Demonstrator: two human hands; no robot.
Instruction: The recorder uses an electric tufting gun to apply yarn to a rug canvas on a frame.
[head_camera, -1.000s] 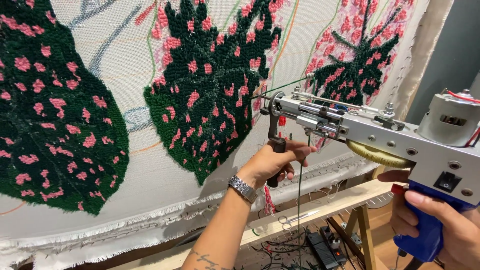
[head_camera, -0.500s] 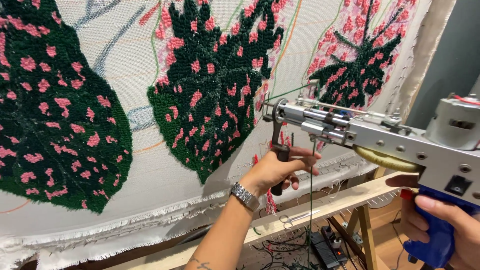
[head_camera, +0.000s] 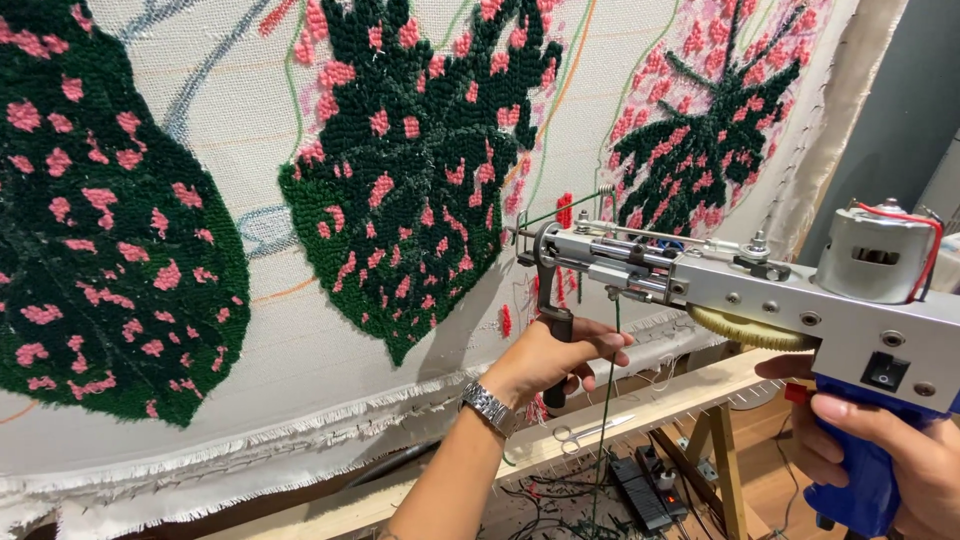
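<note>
Tufting gun (head_camera: 760, 290): silver, blue grip | left hand (head_camera: 550, 360) clasps front handle | right hand (head_camera: 880, 450) grips rear

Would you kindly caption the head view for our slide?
Both hands steady a tufting gun against stretched cloth bearing green-and-pink tufted leaves.

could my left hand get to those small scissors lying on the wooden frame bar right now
Probably yes, once it lets go: the left hand is wrapped around the tufting gun's front handle, and the scissors lie uncovered just below it on the wooden bar.

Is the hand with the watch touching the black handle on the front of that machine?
Touching. The head view shows the left hand wrapped around the tufting gun's black front handle.
</note>
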